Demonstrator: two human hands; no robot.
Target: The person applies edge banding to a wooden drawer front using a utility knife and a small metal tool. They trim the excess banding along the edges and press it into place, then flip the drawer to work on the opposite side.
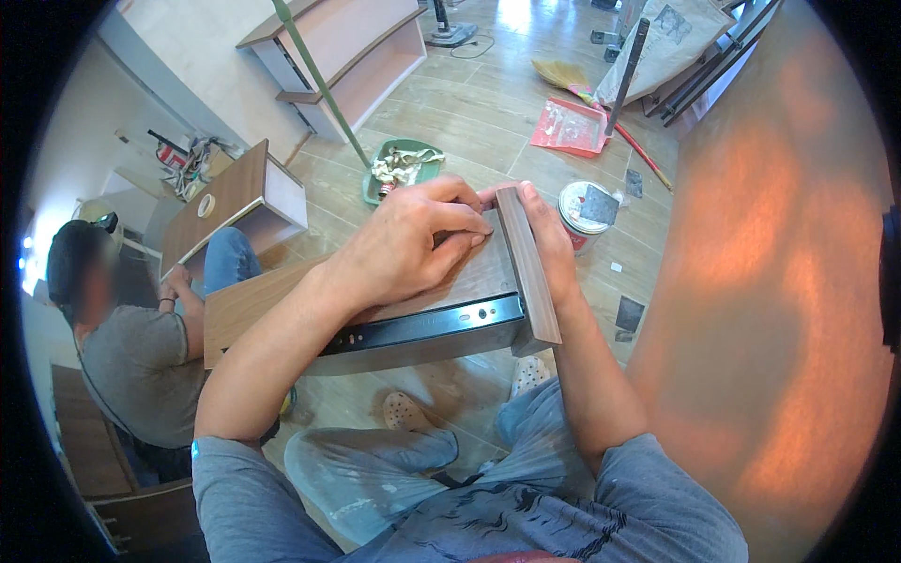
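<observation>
Across my lap at chest height lies a brown wood-grain drawer [267, 298], with a black metal drawer slide [436, 324] along its near side. At its right end stands a wood-grain front panel [527, 267]. My left hand [418, 230] rests over the drawer, fingers curled and pinched together close to the panel; whatever they hold, if anything, is hidden. My right hand [552, 239] grips the panel's outer face from the right, its fingers partly concealed behind the panel's upper end.
To the left a person in a grey shirt [141, 371] sits beside a wooden cabinet [230, 197] with a tape roll on top. Farther off are a green dustpan [418, 161], a pink dustpan [570, 128], a broom [563, 77] and a white bucket [580, 225]. An orange-brown surface [760, 328] rises at right.
</observation>
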